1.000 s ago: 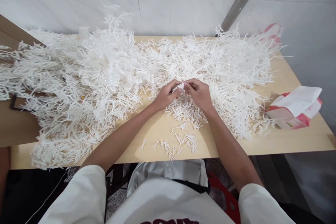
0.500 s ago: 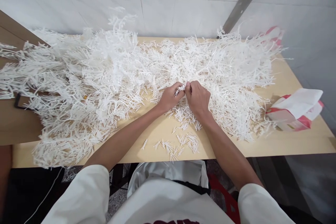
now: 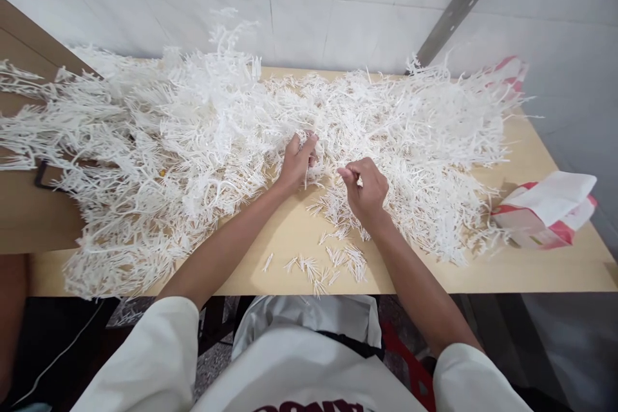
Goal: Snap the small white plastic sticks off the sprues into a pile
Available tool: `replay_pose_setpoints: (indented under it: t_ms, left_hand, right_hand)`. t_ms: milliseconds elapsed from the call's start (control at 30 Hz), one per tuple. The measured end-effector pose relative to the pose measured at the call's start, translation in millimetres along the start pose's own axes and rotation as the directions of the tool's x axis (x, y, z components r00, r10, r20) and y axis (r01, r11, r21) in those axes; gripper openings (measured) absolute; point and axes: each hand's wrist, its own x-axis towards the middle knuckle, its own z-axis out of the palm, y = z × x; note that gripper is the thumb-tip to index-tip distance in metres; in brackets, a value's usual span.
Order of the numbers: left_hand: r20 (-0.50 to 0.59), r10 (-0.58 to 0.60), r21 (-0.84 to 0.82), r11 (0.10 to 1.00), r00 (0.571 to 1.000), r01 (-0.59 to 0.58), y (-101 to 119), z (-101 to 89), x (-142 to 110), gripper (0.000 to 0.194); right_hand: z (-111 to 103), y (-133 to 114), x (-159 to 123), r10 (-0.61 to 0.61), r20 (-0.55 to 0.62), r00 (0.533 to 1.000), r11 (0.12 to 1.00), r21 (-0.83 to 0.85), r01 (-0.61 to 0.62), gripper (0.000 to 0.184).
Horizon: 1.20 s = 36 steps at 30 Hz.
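Observation:
A big tangled heap of white plastic sprues (image 3: 193, 135) covers most of the light wooden table (image 3: 483, 273). My left hand (image 3: 297, 162) reaches into the heap's near edge, fingers curled around a clump of white pieces. My right hand (image 3: 365, 190) hovers just to the right, thumb and fingers pinched together; what they hold is too small to make out. Small broken-off white pieces (image 3: 333, 264) lie loose on the table between my forearms, near the front edge.
A red-and-white plastic bag (image 3: 548, 209) lies at the table's right end. A brown wooden surface (image 3: 29, 219) adjoins on the left, with a dark handle-like thing (image 3: 41, 175) under the heap. White tiled wall behind, a grey metal strip (image 3: 463, 3) running up it.
My hands were together, working one small white piece. They have now parted: the left moved up-left into the heap, the right stayed back, pinched.

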Motion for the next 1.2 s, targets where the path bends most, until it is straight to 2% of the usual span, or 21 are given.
replay_pose_setpoints:
  t_ms: [100, 167, 233, 300, 367, 500, 533, 600, 667, 733, 767, 833, 900, 967, 1067, 1200]
  left_hand:
    - [0.154, 0.008, -0.062, 0.998, 0.988, 0.002, 2.0, 0.4, -5.5, 0.03]
    - [0.21, 0.024, -0.092, 0.996, 0.977, -0.005, 2.6, 1.1, -8.2, 0.034]
    - [0.25, 0.035, -0.133, 0.991, 0.968, -0.002, 2.3, 0.5, -8.3, 0.038]
    - [0.283, 0.048, -0.195, 0.981, 0.958, 0.009, 1.9, -1.2, -6.9, 0.037]
    - [0.315, 0.052, -0.253, 0.967, 0.948, 0.031, 2.0, -3.1, -5.8, 0.033]
    - [0.333, 0.045, -0.243, 0.969, 0.942, 0.039, 4.6, -4.6, -7.1, 0.019]
    - [0.334, 0.053, -0.232, 0.972, 0.941, 0.028, 5.2, -4.5, -7.6, 0.018]
    - [0.34, 0.069, -0.221, 0.975, 0.938, 0.008, 5.8, -3.9, -8.2, 0.017]
    - [0.364, 0.073, -0.212, 0.977, 0.929, 0.006, 5.9, -3.1, -8.0, 0.019]
    - [0.39, 0.072, -0.201, 0.98, 0.918, 0.008, 6.0, -2.5, -7.9, 0.024]
    - [0.404, 0.075, -0.193, 0.981, 0.912, 0.005, 6.3, -2.2, -8.0, 0.028]
    - [0.434, 0.082, -0.165, 0.986, 0.897, -0.01, 7.6, -1.9, -9.2, 0.034]
    - [0.454, 0.083, -0.118, 0.993, 0.887, -0.033, 9.7, -1.8, -11.3, 0.037]
    - [0.455, 0.077, -0.064, 0.997, 0.887, -0.054, 11.6, -1.8, -13.7, 0.038]
    - [0.453, 0.068, 0.011, 0.997, 0.889, -0.082, 12.9, -1.1, -16.3, 0.038]
    - [0.463, 0.107, 0.086, 0.983, 0.88, -0.165, 11.6, 0.5, -17.6, 0.035]
  right_hand:
    - [-0.8, 14.1, 6.0, 0.242, -0.007, 0.97, 0.97, 0.01, -0.242, 0.019]
    - [-1.6, 24.1, 9.7, 0.436, -0.055, 0.898, 0.899, 0.071, -0.432, 0.021]
    - [-1.7, 29.6, 12.4, 0.57, -0.049, 0.82, 0.812, 0.187, -0.553, 0.023]
    - [-0.5, 30.2, 13.7, 0.628, 0.011, 0.778, 0.739, 0.306, -0.6, 0.023]
    - [1.8, 29.0, 13.9, 0.653, 0.061, 0.755, 0.677, 0.399, -0.618, 0.021]
    - [4.5, 36.1, 11.9, 0.697, 0.073, 0.713, 0.598, 0.49, -0.634, 0.017]
    - [3.9, 39.9, 11.3, 0.7, 0.052, 0.712, 0.606, 0.484, -0.631, 0.015]
    - [1.0, 46.3, 10.7, 0.679, -0.032, 0.733, 0.677, 0.411, -0.61, 0.014]
    - [-2.8, 47.5, 11.4, 0.613, -0.127, 0.78, 0.779, 0.263, -0.57, 0.02]
    - [-5.2, 41.7, 13.0, 0.547, -0.154, 0.823, 0.837, 0.125, -0.533, 0.025]
    - [-5.4, 36.9, 14.0, 0.53, -0.121, 0.839, 0.848, 0.093, -0.522, 0.027]
    - [-3.8, 26.1, 15.5, 0.516, 0.027, 0.856, 0.849, 0.119, -0.515, 0.029]
    - [-0.9, 17.2, 16.2, 0.494, 0.205, 0.845, 0.821, 0.211, -0.531, 0.032]
    - [1.5, 12.6, 16.1, 0.47, 0.326, 0.82, 0.779, 0.284, -0.559, 0.033]
    - [2.1, 12.0, 15.6, 0.468, 0.384, 0.796, 0.743, 0.316, -0.59, 0.031]
    - [0.7, 14.6, 16.0, 0.49, 0.397, 0.777, 0.736, 0.289, -0.612, 0.033]
